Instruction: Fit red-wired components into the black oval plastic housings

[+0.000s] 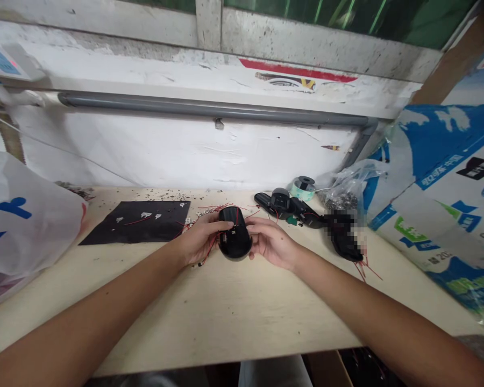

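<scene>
L hand, R hand hold black housing.

Glossy black plastic housing; matt black sheet; smooth pale wooden bench.

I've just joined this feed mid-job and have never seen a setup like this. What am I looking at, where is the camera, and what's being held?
There's no machine here: these are a person's own bare hands. The one picture comes from a camera worn on the person's head, looking forward and down at a pale wooden bench. The left hand and right hand hold a black plastic housing between them, with thin red wires trailing near it. To the left lies a black mat. To the right are more black housings, a roll of tape, and a clear plastic bag of small dark parts.
</scene>
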The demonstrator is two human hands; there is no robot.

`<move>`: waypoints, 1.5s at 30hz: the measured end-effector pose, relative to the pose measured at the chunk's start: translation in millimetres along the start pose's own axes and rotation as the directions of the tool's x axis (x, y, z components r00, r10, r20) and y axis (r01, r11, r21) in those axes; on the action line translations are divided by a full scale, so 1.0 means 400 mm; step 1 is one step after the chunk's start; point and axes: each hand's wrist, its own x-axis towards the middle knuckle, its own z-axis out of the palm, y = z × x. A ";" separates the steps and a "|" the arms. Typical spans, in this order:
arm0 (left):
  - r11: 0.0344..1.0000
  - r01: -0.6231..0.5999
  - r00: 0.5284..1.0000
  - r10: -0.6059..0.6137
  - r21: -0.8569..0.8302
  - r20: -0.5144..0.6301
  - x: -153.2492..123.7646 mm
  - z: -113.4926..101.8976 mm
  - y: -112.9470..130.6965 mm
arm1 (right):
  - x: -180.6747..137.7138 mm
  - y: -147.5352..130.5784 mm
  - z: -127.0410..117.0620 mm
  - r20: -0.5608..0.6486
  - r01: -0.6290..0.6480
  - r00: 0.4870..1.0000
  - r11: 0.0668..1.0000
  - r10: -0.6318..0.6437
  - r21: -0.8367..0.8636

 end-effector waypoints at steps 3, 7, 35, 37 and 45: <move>0.999 -0.014 1.000 0.013 -0.046 -0.023 0.006 -0.006 0.002 | 0.002 0.003 -0.006 -0.012 0.004 1.000 0.999 -0.003 0.047; 0.995 -0.073 0.994 0.067 -0.071 -0.089 0.015 -0.016 0.004 | 0.004 0.005 -0.010 -0.010 -0.021 1.000 0.995 0.022 0.102; 0.993 -0.121 0.987 0.122 0.018 -0.100 0.024 -0.043 -0.008 | 0.000 0.005 -0.004 -0.014 0.002 1.000 0.998 -0.001 0.063; 0.992 -0.120 0.988 0.122 0.031 -0.090 0.023 -0.043 -0.009 | 0.000 0.005 -0.005 -0.018 0.003 1.000 0.998 -0.002 0.068; 0.990 -0.143 0.989 0.144 0.015 -0.046 0.024 -0.049 -0.014 | 0.002 0.007 -0.008 -0.029 -0.005 1.000 0.997 0.007 0.078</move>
